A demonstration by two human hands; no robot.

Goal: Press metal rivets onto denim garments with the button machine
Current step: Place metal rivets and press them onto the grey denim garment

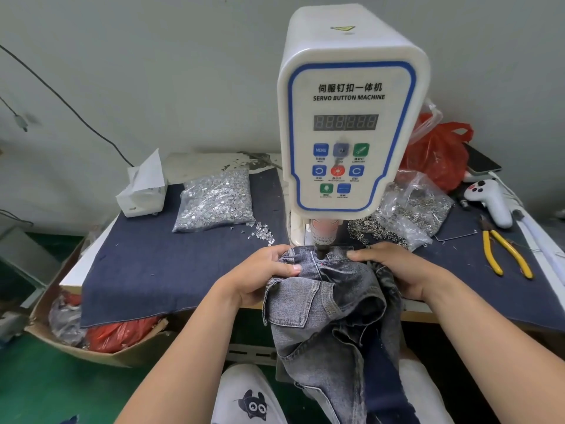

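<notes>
Grey denim garment, bunched and gripped from both sides, top edge laid under the punch head of the white servo button machine, the rest hanging off the front edge of the table toward the lap. Punch tip down at or touching the cloth near a seam; actual contact impossible to tell. Left hand curled round a fold of denim just left of the punch, thumb on top of the cloth, fingers wrapped under the bunch. Right hand on the opposite side, thumb flat along the top edge, fingers curved down over the gathered cloth and pinching it. Machine panel facing the camera, dim digit display above rows of blue, green and red buttons.

On the dark blue cloth cover of the table: clear bag of silvery rivets left of the machine, a few loose rivets spilled just beside it; white tissue box further left. Right of the machine, a second clear bag of ring-shaped metal parts, some scattered out in front. Behind that, red plastic bag. Near the right edge, yellow-handled pliers, white handheld controller, dark phone. Cardboard box on the green floor at lower left, holding red and clear bags.
</notes>
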